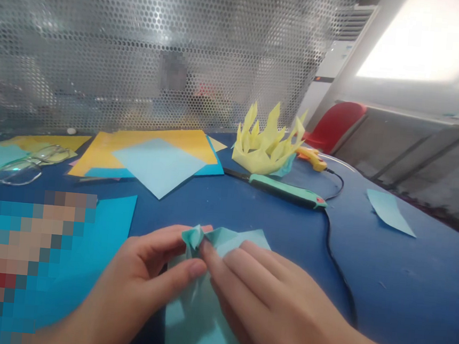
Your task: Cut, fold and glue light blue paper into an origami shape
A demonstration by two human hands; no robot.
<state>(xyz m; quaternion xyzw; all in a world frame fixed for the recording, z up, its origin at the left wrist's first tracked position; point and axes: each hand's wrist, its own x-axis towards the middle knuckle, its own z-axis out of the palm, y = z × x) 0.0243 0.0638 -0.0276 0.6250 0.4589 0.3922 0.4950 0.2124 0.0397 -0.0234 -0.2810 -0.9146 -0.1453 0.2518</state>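
Observation:
Both of my hands are at a light teal sheet of paper [190,324] near the table's front edge. Its upper part is creased into a small peaked fold [195,237]. My left hand [144,271] curls around the left side of this fold, thumb in front and fingers behind. From the right, my right hand [260,282] presses an index fingertip into the fold, with its other fingers bent over the paper. The right thumb is mostly hidden beneath the hand.
Beyond my hands, a green hot glue gun [286,190] lies with its black cord [336,261] running right. A yellow folded-paper piece [257,155] stands behind it. Orange paper [147,143], a pale blue square [160,166], glasses [23,167] and a bright blue sheet [97,251] lie leftward.

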